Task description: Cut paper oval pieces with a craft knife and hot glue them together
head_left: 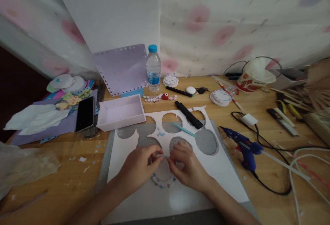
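My left hand [140,168] and my right hand [188,168] meet fingertip to fingertip over a white round paper disc [163,178] with a blue dotted rim. Both pinch a tiny piece at the disc's top edge; the piece itself is too small to make out. The disc lies on a white sheet [221,170] with several round holes cut out, which rests on a grey cutting mat [104,170].
A blue glue gun [243,146] with its cable lies right of the sheet. A black knife handle [189,115], a teal stick [184,130], a pink tray [121,112], a phone [85,113], a water bottle [153,68] and a paper cup [251,77] stand farther back.
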The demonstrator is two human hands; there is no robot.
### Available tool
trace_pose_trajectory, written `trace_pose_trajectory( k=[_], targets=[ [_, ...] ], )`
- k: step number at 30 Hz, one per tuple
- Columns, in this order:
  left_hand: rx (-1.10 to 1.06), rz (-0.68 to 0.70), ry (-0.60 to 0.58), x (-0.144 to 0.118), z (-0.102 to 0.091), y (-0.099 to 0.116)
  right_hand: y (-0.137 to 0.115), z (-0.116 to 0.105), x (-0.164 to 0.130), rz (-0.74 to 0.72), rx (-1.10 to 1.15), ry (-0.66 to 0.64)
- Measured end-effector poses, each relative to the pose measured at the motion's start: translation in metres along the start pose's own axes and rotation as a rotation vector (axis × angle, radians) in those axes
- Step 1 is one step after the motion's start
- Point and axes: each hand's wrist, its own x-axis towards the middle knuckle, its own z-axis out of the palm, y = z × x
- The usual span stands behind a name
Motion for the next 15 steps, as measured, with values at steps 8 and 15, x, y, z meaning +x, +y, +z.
trace_pose_trajectory(
  k=[8,15],
  targets=[
    [0.365,0.115,0.163,-0.016,0.002,-0.001,0.000,0.004,-0.002,-0.019,0.014,0.104],
    [0.497,0.316,0.414,-0.014,0.012,-0.004,-0.004,0.009,-0.004,-0.038,-0.002,0.176]
  ],
)
